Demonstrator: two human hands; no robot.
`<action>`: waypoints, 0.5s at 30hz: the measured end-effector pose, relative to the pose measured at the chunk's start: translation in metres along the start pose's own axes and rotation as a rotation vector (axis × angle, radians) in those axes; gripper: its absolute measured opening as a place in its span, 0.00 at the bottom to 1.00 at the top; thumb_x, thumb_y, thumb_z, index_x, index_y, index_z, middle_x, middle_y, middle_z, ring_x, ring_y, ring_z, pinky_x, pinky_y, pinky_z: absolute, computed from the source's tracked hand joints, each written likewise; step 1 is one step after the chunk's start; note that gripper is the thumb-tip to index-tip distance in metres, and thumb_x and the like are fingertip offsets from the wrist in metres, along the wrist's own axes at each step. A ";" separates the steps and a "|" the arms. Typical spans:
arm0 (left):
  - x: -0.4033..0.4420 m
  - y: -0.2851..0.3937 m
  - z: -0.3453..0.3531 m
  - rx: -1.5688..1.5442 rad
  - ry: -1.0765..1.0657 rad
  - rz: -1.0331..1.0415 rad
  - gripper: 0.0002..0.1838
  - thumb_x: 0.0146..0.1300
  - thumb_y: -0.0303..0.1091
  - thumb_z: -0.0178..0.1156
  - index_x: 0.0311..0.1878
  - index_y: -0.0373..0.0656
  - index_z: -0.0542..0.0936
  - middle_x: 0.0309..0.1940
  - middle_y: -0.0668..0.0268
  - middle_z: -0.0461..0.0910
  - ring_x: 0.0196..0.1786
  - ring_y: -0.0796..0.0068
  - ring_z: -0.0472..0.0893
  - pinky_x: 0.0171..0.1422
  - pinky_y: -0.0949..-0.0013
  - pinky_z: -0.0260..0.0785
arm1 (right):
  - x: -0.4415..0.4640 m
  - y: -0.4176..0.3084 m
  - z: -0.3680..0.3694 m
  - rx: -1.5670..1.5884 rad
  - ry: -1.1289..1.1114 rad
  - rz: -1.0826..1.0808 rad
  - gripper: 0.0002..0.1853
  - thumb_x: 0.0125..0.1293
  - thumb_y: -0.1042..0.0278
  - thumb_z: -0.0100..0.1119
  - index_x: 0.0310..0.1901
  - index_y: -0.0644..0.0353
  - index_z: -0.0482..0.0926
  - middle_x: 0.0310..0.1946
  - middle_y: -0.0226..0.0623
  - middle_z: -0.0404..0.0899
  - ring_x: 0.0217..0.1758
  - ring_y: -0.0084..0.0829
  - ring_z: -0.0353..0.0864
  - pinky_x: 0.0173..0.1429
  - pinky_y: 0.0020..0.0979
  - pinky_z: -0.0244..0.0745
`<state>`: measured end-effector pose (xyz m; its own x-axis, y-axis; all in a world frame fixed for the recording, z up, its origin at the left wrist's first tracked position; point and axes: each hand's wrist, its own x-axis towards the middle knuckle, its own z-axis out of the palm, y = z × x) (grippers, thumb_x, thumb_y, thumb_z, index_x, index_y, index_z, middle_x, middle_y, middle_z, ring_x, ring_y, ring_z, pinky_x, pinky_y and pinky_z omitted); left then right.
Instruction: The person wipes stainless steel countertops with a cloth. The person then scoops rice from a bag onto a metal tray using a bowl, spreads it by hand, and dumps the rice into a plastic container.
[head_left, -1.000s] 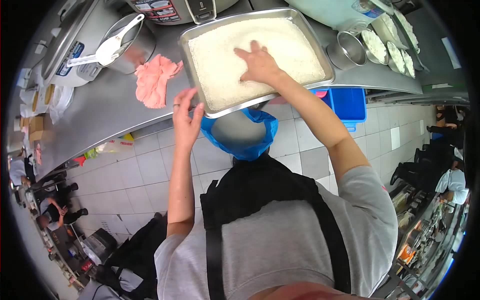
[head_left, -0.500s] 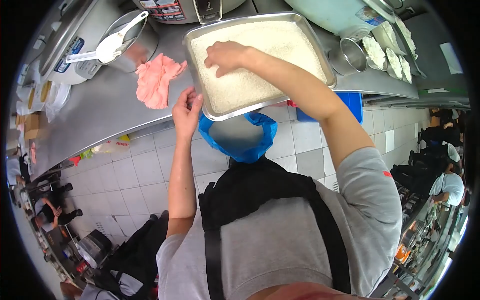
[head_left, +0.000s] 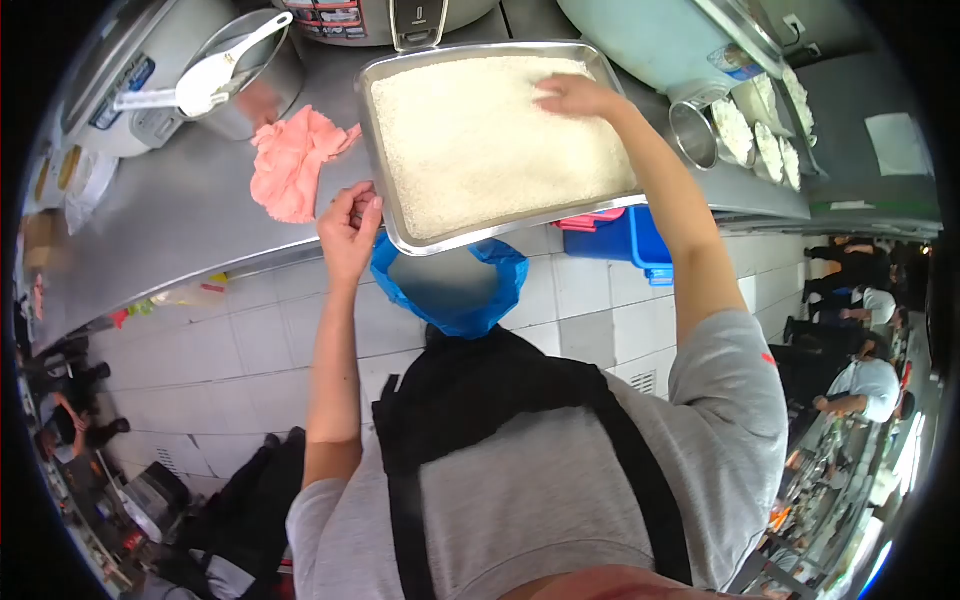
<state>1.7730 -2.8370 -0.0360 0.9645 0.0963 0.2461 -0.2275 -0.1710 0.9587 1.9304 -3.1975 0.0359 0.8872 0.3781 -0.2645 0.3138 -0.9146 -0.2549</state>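
Tray (head_left: 408, 243): full of rice (head_left: 470, 150).
Right hand (head_left: 580, 97): tray's two o'clock, open, fingers bent at rice.
Left hand (head_left: 349, 228): eight o'clock, half-curled, grip unclear.
Cloth (head_left: 293, 165): nine o'clock.

The view is brightly, evenly lit. The grain (head_left: 480, 150) is washed nearly white, its texture kept best along the near edge of the tray (head_left: 470, 239). A dull sheen is cast across the steel tabletop (head_left: 200, 205), its near edge bowed by distortion; the view's corners are blackened.
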 end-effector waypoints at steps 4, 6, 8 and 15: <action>-0.001 0.002 0.000 0.081 0.005 0.101 0.12 0.52 0.27 0.60 0.40 0.35 0.76 0.27 0.65 0.76 0.25 0.83 0.74 0.24 0.82 0.63 | -0.078 -0.001 -0.026 0.155 -0.032 -0.112 0.32 0.46 0.56 0.65 0.54 0.57 0.69 0.54 0.42 0.66 0.60 0.37 0.63 0.64 0.35 0.56; 0.000 0.003 0.000 0.106 0.004 0.136 0.11 0.51 0.26 0.60 0.39 0.35 0.76 0.26 0.64 0.76 0.25 0.81 0.74 0.23 0.81 0.63 | -0.105 -0.006 -0.004 0.096 0.042 -0.088 0.34 0.43 0.61 0.67 0.55 0.56 0.68 0.56 0.44 0.65 0.61 0.39 0.61 0.64 0.36 0.56; 0.000 0.006 0.000 0.118 0.009 0.144 0.11 0.51 0.26 0.60 0.39 0.35 0.76 0.26 0.64 0.76 0.25 0.81 0.74 0.23 0.81 0.63 | -0.113 -0.023 0.031 -0.100 0.172 0.081 0.38 0.40 0.65 0.67 0.58 0.53 0.65 0.58 0.50 0.61 0.64 0.47 0.56 0.64 0.36 0.55; 0.000 0.001 0.002 0.051 0.002 0.141 0.10 0.53 0.28 0.59 0.39 0.36 0.76 0.25 0.66 0.76 0.24 0.84 0.73 0.24 0.82 0.63 | -0.050 -0.049 0.012 0.052 0.013 -0.210 0.31 0.42 0.69 0.65 0.54 0.50 0.70 0.55 0.47 0.65 0.61 0.45 0.61 0.62 0.32 0.59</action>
<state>1.7733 -2.8392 -0.0356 0.9232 0.0699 0.3780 -0.3534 -0.2322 0.9062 1.8670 -3.1696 0.0508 0.8088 0.5571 -0.1886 0.4743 -0.8074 -0.3509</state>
